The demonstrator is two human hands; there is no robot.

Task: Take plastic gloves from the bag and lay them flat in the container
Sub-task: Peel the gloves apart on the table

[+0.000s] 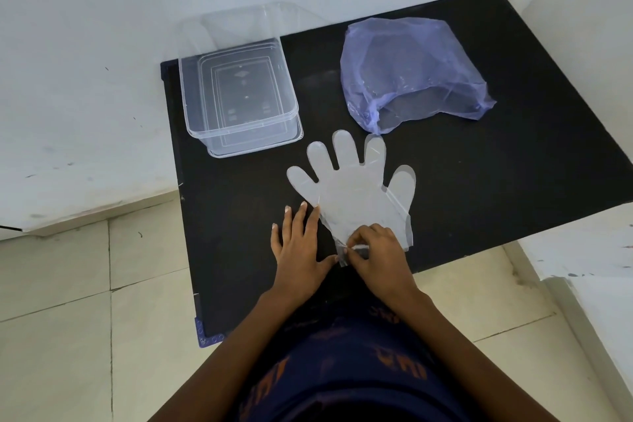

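Note:
A clear plastic glove (352, 188) lies flat on the black mat (479, 181), fingers pointing away from me; it looks like more than one layer stacked. My right hand (380, 257) pinches the glove's cuff edge at the near side. My left hand (301, 247) rests flat on the mat beside the cuff, fingers spread, its thumb touching the cuff corner. The clear rectangular container (191, 106) stands at the mat's far left. The crumpled blue-violet plastic bag (411, 68) lies at the far right, its mouth facing me.
The container's clear lid (298, 137) seems to sit under it. White raised ledges flank the mat on the left (68, 113) and right (589, 250). Tiled floor (85, 319) lies below. My patterned dark clothing fills the bottom centre.

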